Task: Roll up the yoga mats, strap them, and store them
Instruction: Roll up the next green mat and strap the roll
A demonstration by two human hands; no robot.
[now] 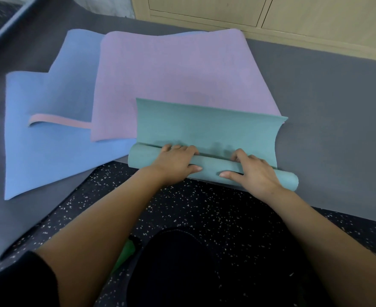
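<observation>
Rolling is the step in hand, on the first of the mats. The teal mat (207, 127) lies at the near edge of the grey floor pad (328, 129), its near end wound into a roll and its far end flat over a corner of the purple mat (171, 80). The left hand (178, 161) and right hand (252, 172) both grip the roll, fingers hooked over its top and thumbs on the near side. The next move probably calls for even forward pressure to keep the ends square. The pink strap (58, 120) waits on the blue mat (49, 151).

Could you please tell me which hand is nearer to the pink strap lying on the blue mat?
Left. The left hand grips the teal roll to the right of the pink strap; the right hand grips the roll farther right still.
</observation>
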